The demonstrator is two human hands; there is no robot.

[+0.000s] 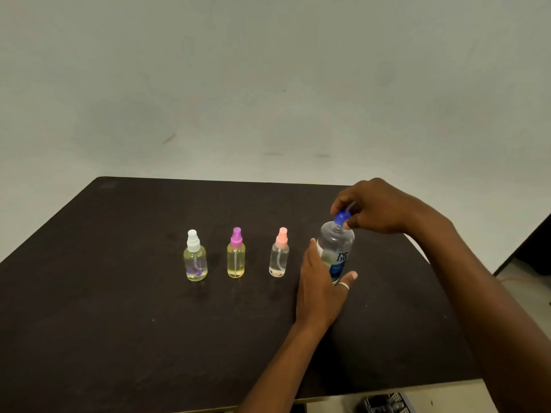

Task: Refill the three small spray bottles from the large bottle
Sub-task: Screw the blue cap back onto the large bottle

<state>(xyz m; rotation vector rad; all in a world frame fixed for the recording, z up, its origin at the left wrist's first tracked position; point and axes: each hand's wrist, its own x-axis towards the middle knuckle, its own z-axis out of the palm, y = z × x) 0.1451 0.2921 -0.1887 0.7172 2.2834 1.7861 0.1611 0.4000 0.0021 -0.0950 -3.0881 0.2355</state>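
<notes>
Four bottles stand upright on a dark table (119, 323) set against a pale wall (268, 70): one large bottle and three small spray bottles, in a row running from nine o'clock to three o'clock.

Largest first, the large bottle (336, 242) is at the three o'clock end of the row, clear with a blue and white label and a blue cap (340, 219). The left hand (320, 290) curves around its near side, fingers on the nine o'clock side, thumb at five o'clock, holding it steady on the table. The right hand (377, 205) comes from three o'clock, its fingertips pinched closed on the cap.

Just beside it toward nine o'clock is the pink-capped bottle (279, 259), holding clear liquid. Next comes the purple-capped bottle (236, 259), with yellowish liquid. Farthest toward nine o'clock is the white-capped bottle (195, 262), also yellowish. All three have their spray tops on.

Judging by this, the step in hand is opening the large bottle. Pouring next would first call for unscrewing one small spray top, then aiming at a narrow neck.
</notes>
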